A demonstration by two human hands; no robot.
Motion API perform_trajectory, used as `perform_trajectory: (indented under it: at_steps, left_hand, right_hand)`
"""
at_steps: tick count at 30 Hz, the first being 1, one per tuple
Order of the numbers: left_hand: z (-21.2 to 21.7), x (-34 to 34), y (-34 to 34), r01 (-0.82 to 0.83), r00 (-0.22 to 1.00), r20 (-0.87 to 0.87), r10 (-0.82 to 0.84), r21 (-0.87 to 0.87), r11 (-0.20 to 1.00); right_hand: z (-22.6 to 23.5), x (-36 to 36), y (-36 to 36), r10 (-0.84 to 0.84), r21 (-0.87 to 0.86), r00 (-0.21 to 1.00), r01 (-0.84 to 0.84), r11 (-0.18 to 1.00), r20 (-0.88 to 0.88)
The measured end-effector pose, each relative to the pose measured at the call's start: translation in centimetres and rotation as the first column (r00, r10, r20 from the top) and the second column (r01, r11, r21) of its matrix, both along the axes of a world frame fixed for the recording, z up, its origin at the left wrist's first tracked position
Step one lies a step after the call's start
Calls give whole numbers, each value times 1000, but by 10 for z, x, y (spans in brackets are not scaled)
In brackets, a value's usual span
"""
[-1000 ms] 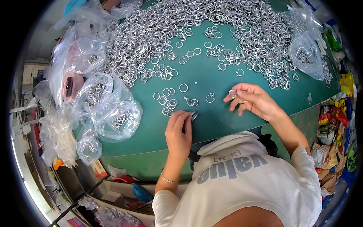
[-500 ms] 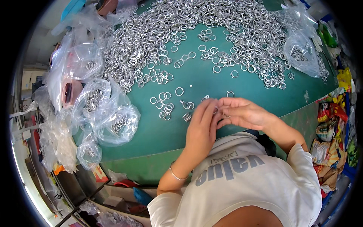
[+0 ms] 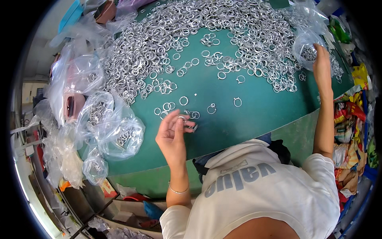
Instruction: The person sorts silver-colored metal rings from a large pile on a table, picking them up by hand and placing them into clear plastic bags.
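Note:
My left hand (image 3: 174, 131) hovers over the near edge of the green table (image 3: 223, 123), its fingertips pinching a small silver ring (image 3: 182, 119). A few loose silver rings (image 3: 211, 108) lie just beyond it. My right hand (image 3: 321, 63) is stretched far to the right, fingers reaching into a clear plastic bag (image 3: 304, 49) that holds rings. A large heap of silver rings (image 3: 207, 36) covers the far half of the table.
Several clear plastic bags (image 3: 107, 127), some with rings inside, crowd the table's left edge. Colourful packets (image 3: 354, 119) are stacked at the right. Boxes and clutter (image 3: 127, 207) lie on the floor below the table's front edge.
My hands were together at the table's front half a second ago. The right hand has swung out to the bag at the far right; the left stays with a ring.

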State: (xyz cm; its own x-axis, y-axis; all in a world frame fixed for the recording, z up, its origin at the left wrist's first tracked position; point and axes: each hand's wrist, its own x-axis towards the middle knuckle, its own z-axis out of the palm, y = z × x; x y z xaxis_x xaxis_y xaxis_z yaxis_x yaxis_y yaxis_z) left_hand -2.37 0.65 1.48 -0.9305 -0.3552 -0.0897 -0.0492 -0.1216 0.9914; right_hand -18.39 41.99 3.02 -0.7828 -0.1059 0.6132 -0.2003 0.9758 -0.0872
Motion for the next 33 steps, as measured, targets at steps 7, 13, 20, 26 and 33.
perform_trajectory:
  at_steps: [7,13,20,26,33]
  left_hand:
    - [-14,7,-26,-4,1000,24,2,56,998]
    - [-10,10,-7,28,995,100,2,-297,954]
    - [-6,8,-5,198,974,211,-82,-618,760]
    - [-16,23,-3,182,983,131,-127,-725,664]
    - [-26,40,-11,162,984,123,-127,-339,927]
  right_hand:
    - [5,26,-86,307,-169,950,-295,940,50]
    - [-17,82,-211,856,-481,413,-708,517,311]
    - [-38,67,-216,767,-273,565,-720,638,303]
    - [-21,83,-235,729,-339,609,-645,685,313]
    - [-15,90,-255,818,-429,422,-703,567,391]
